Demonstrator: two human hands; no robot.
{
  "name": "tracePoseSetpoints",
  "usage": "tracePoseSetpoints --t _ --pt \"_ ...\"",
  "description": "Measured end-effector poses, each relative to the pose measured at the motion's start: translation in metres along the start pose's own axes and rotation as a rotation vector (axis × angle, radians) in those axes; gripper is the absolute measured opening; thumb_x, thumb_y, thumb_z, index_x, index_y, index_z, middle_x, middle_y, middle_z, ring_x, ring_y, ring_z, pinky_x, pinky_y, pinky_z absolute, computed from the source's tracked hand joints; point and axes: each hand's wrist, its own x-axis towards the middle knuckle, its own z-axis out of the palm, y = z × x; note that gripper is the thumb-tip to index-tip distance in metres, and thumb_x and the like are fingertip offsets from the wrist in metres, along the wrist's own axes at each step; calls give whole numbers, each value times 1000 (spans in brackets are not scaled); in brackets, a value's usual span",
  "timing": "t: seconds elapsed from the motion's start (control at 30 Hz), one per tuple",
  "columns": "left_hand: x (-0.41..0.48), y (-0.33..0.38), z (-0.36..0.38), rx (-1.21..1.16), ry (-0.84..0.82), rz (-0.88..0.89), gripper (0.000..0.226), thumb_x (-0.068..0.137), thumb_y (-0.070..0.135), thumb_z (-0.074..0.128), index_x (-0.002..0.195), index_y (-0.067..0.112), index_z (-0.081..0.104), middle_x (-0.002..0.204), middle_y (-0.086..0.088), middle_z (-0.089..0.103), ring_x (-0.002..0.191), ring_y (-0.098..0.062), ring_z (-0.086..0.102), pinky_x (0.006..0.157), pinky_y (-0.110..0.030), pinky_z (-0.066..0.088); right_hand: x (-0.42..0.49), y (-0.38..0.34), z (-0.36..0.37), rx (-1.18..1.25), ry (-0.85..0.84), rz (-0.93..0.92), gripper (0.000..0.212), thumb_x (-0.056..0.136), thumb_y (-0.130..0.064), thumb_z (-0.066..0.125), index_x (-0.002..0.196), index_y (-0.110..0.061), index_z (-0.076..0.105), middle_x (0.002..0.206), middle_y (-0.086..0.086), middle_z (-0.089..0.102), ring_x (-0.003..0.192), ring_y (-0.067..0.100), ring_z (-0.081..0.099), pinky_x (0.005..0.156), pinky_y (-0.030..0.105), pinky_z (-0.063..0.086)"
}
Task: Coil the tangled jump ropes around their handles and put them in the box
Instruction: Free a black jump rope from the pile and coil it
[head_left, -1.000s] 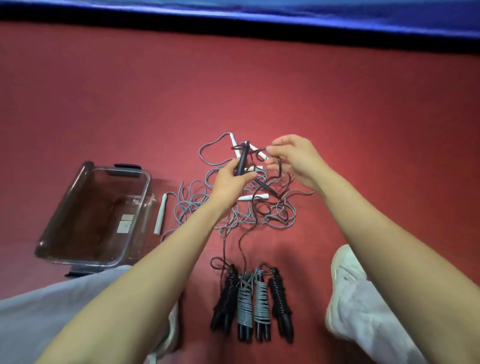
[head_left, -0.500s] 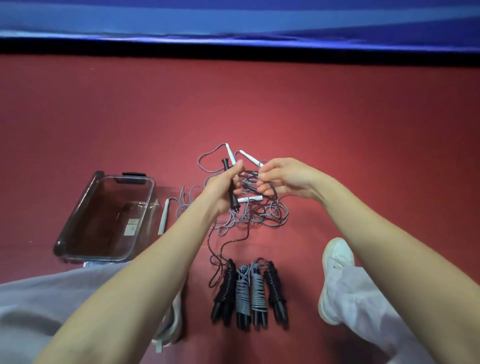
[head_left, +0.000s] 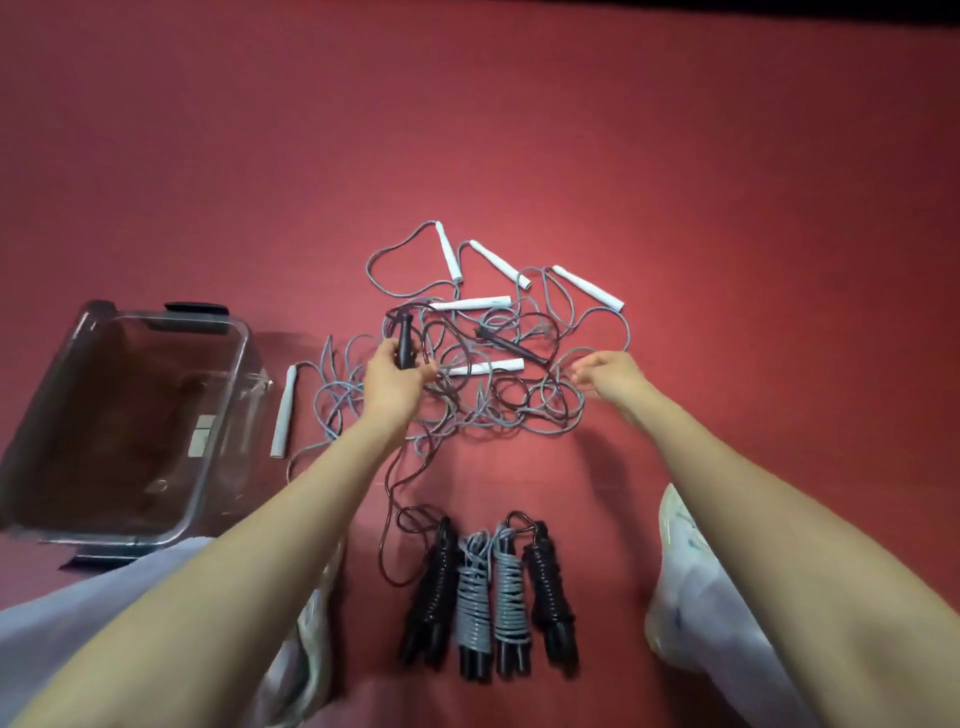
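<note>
Jump ropes (head_left: 467, 379) tangled: left hand (head_left: 395, 384) grips black handle (head_left: 404, 340), right hand (head_left: 608, 376) loose, holding nothing. I'd free its mate before winding.

no readable text or numbers, pale stickers on the clear box (head_left: 236, 332), too blurred to read

Tangled ropes (head_left: 483, 384) crowd the hands; the box (head_left: 130, 415) seems unobstructed.
</note>
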Motion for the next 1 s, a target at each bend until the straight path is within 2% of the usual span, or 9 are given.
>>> tracePoseSetpoints --t 0.03,0.1,0.23,0.37,0.47,0.6,0.73,0.87,1.0 --pt "7 -7 7 -2 -11 1 27 83 -7 64 84 14 48 69 3 49 61 -12 44 58 -14 42 10 1 5 -54 51 -45 22 89 9 51 105 6 66 93 14 64 80 20 56 62 18 41" --pt "21 -21 19 -9 -8 16 31 83 -6 64 78 19 46 69 3 49 63 -14 45 63 -20 43 30 0 17 -175 130 -156 21 90 2 55 105 2 69 98 11 68 91 21 59 65 17 38" --pt "42 -44 35 18 -24 34 33 82 -3 66 76 22 47 70 4 51 66 -16 47 69 -30 43 68 -5 47 -441 91 -300 23 91 -8 55 108 -6 71 111 12 70 108 30 60 87 26 38" --pt "53 -54 44 3 -44 33 30 82 -2 66 79 22 49 72 5 54 68 -16 49 73 -35 45 99 1 75 -741 96 -287 30 89 -20 61 118 -13 64 120 15 61 120 34 46 98 36 39" --pt "57 -56 46 -19 -42 39 30 82 -2 66 80 23 49 73 5 54 69 -16 50 74 -34 45 109 7 82 -845 141 -286 38 88 -25 65 123 -12 58 128 12 56 125 31 40 101 38 35" --pt "51 -52 44 -48 -46 61 30 84 -2 66 81 23 49 73 5 54 68 -14 49 72 -32 44 108 8 73 -769 139 -242 29 89 -22 65 116 -13 58 117 12 62 121 29 44 97 36 33" --pt "33 -31 35 -118 -35 101 27 86 -4 64 85 19 50 71 6 51 60 -3 48 64 -18 43 86 -1 51 -618 220 -281 24 90 -23 63 113 -15 61 111 11 65 116 29 50 95 36 30" --pt "11 -3 21 -184 -13 142 30 85 -4 64 84 23 51 72 7 51 67 -10 49 70 -25 42 48 -24 24 -387 201 -318 12 84 -19 69 93 -19 61 95 8 71 101 31 61 91 39 43" --pt "-19 31 5 -208 -32 218 29 84 -3 65 86 23 53 71 8 50 65 -9 47 66 -25 42 1 -54 -7 -453 149 -340 18 86 -23 69 98 -10 69 87 7 61 86 22 56 74 31 40"
